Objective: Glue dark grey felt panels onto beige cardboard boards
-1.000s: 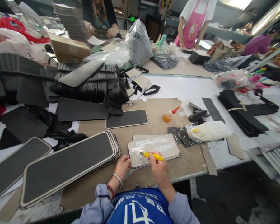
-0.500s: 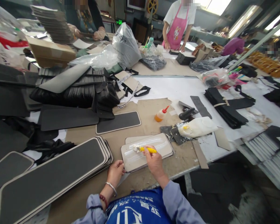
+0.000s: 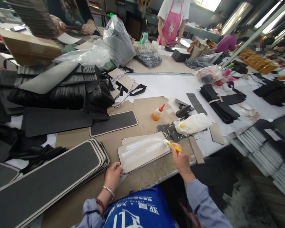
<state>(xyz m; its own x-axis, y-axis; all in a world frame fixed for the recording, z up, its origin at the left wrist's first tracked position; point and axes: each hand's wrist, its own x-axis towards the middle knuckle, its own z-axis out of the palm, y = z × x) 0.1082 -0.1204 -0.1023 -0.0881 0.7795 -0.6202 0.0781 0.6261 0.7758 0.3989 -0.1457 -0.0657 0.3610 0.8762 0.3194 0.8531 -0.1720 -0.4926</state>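
In my right hand [image 3: 181, 161] is a brush [image 3: 175, 147] with a yellow handle, its bristles coated in white paste. They touch the right end of a beige rounded board [image 3: 142, 155], whose top carries wet white streaks. My left hand [image 3: 114, 174] is closed at the board's near left corner, fingertips pinching its edge. Other boards lie under this one, mostly hidden. To the right rests a white plastic container [image 3: 194, 123] on its side, paste around it. Beyond the boards stands a small bottle [image 3: 157, 113] with orange liquid and a red tip.
Long dark panels with pale borders [image 3: 49, 171] are stacked at the left. Behind them sit a pile of black pieces [image 3: 59, 85] and a single bordered panel [image 3: 115, 123]. Black strips [image 3: 218, 103] lie at the right. Two people work across the table, one in a pink apron [image 3: 171, 25].
My right hand has drawn the brush rightward from the board's middle to its right end. More white streaks cover the board. My left hand stays at the corner; the view has shifted slightly.
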